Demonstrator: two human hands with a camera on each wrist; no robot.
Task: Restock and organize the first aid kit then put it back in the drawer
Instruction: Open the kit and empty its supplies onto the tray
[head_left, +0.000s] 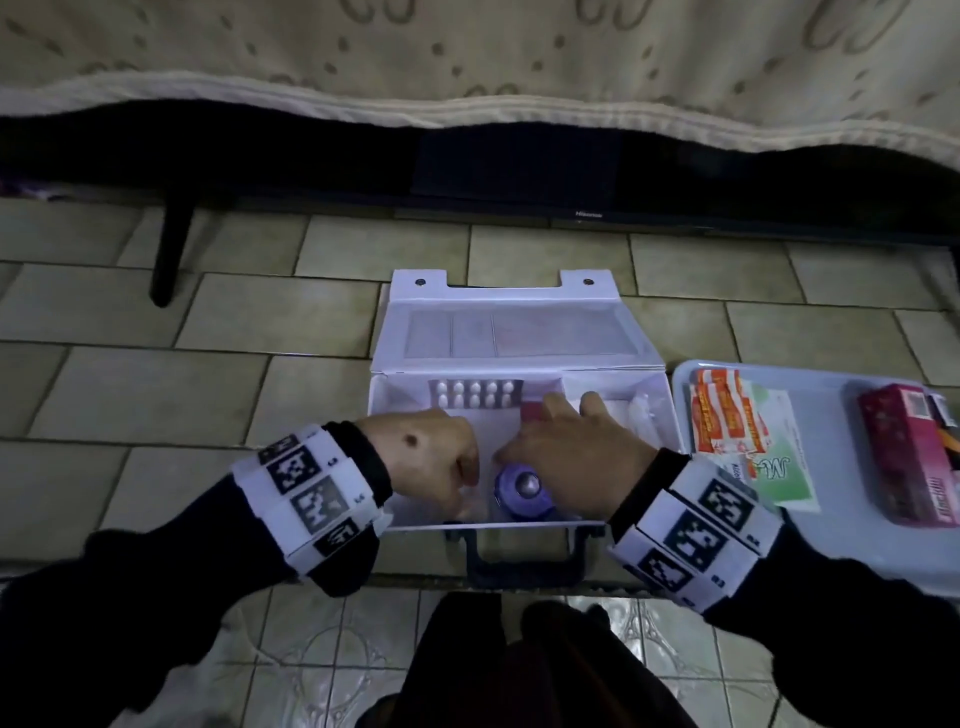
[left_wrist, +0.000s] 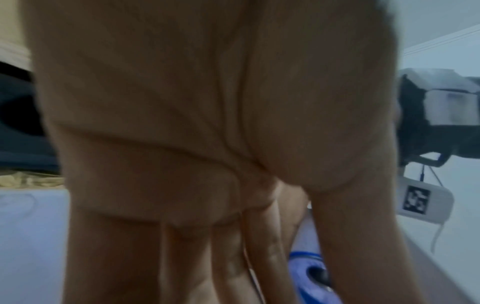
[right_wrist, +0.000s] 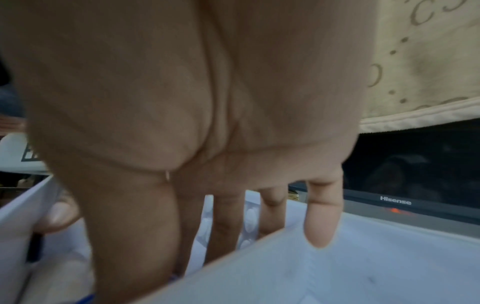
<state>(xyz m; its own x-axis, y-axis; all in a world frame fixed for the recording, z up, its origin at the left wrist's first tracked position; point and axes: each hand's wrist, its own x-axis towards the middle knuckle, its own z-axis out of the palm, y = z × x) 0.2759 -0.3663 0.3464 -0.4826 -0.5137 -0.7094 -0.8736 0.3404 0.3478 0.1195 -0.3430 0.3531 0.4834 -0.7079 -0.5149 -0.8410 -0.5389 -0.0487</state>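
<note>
The white first aid kit (head_left: 382, 400) lies open on the tiled floor, lid folded back. Inside are a blister pack of white pills (head_left: 475, 393) at the back, a small pink item (head_left: 532, 411) and an upright bottle with a blue-purple cap (head_left: 521, 496) at the front. My left hand (head_left: 464, 500) reaches down into the kit, and the bottle cap (left_wrist: 306, 275) sits between its fingers and thumb. My right hand (head_left: 566, 441) hovers over the middle of the kit with fingers straight and spread, covering part of the pink item. Its little finger (right_wrist: 320, 224) hangs over the divider wall.
A grey tray (head_left: 841, 415) on the right holds orange sachets (head_left: 727, 415), a green-and-white packet (head_left: 784, 467) and a pink box (head_left: 909, 452). A flat Hisense screen (head_left: 587, 214) lies under the bed cover (head_left: 467, 62) behind the kit. The kit's dark handle (head_left: 524, 561) faces me.
</note>
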